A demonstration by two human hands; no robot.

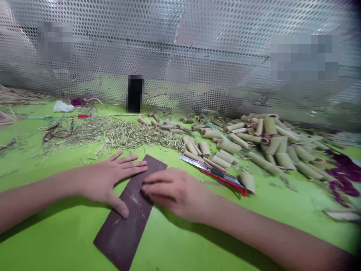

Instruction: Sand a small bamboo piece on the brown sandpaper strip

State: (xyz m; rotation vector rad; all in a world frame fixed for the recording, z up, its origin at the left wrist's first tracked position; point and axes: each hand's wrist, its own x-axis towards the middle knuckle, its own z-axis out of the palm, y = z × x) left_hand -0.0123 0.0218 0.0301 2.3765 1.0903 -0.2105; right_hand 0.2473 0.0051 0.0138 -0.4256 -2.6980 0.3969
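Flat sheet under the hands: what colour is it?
The flat sheet is dark purplish brown with some pale marks, as the head view shows.

Desk: smooth green surface, faint sheen. Dark brown sheet: matt, paper-like, pale scuffs across its face. Cutter: bare metal blade, glossy red plastic on the handle. Cut tubes toward the desk's far right corner: matt, wood-like. Shavings toward far edge: dry, rough. Perforated screen along far edge: shiny, metallic. Purple strands, right edge: probably thread; blurred.
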